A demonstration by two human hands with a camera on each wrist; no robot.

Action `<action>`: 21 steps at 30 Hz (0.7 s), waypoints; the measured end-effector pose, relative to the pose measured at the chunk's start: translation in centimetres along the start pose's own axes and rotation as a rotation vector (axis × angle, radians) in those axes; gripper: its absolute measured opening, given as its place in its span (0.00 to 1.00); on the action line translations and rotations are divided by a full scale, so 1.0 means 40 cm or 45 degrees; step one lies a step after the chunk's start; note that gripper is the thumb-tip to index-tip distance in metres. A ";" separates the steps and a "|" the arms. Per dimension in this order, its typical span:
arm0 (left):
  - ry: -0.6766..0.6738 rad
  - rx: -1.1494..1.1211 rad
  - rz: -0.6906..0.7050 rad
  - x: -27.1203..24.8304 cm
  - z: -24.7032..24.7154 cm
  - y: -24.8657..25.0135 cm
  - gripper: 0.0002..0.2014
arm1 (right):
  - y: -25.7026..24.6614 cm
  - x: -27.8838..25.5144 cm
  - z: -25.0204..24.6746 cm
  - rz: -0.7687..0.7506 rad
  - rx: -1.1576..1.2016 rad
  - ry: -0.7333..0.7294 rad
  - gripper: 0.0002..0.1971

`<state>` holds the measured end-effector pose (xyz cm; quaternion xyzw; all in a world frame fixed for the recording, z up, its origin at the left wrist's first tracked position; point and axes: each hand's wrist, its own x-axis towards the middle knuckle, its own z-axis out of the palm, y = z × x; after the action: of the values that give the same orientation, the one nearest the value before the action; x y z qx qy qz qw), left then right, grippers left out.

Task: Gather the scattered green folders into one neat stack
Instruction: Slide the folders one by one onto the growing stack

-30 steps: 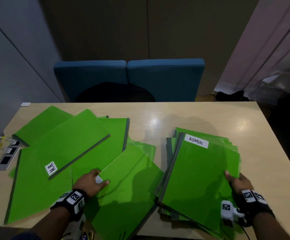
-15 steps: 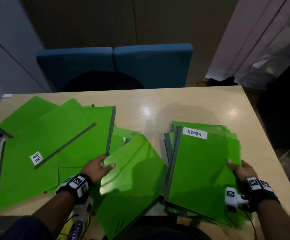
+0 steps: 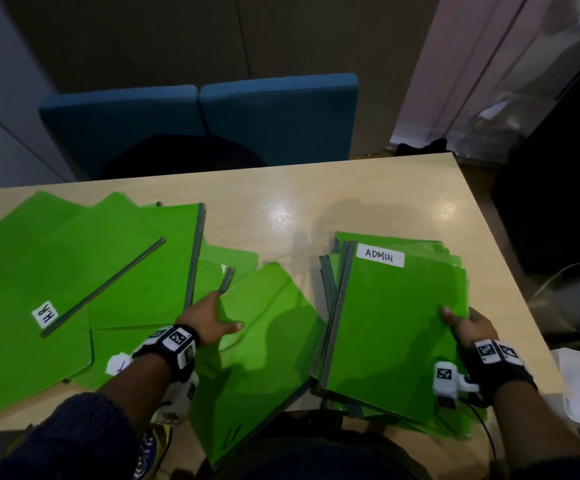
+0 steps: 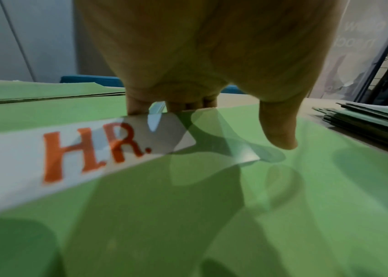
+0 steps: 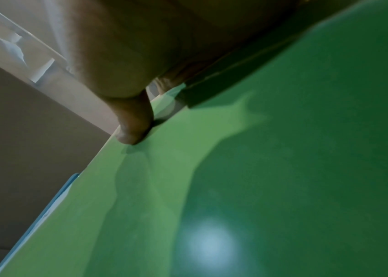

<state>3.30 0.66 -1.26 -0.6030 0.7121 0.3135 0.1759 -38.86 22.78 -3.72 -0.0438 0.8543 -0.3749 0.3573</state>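
While the right hand (image 3: 468, 327) pinches the outer edge of the gathered stack (image 3: 395, 323) (topped by the ADMIN folder) on the right of the desk (image 3: 281, 188), probably steadying it as the receiving pile, the left hand (image 3: 209, 320) grips the top edge of a loose green folder (image 3: 264, 341) lying askew just left of it, thumb on the cover and fingers curled under, likely to swing it across. More folders (image 3: 74, 271) lie fanned at the left.

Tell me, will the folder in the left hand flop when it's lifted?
Probably a bit: the folder looks thin and already bows near the left hand. Its glossy cover may slip. It likely weighs little, since a few fingers raise its edge.
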 end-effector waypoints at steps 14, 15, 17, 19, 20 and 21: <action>-0.057 -0.295 0.380 -0.057 -0.197 0.130 0.10 | 0.050 0.015 -0.057 0.023 0.071 -0.001 0.20; -0.028 -0.299 0.396 -0.069 -0.218 0.133 0.10 | 0.051 0.015 -0.057 0.013 0.081 -0.012 0.19; 0.055 -0.405 0.376 -0.085 -0.255 0.121 0.13 | 0.055 0.018 -0.056 0.009 0.097 -0.014 0.19; 0.171 -0.618 0.335 -0.100 -0.296 0.097 0.16 | 0.056 0.018 -0.059 0.015 0.145 -0.018 0.19; 0.223 -0.732 0.318 -0.097 -0.317 0.071 0.18 | 0.061 0.022 -0.062 0.014 0.183 -0.035 0.19; 0.268 -0.868 0.311 -0.098 -0.338 0.052 0.18 | 0.063 0.021 -0.063 0.004 0.224 -0.054 0.19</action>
<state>3.82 -5.17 11.72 -0.5666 0.6477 0.4874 -0.1477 -40.60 25.84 -4.73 -0.0188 0.8105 -0.4468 0.3784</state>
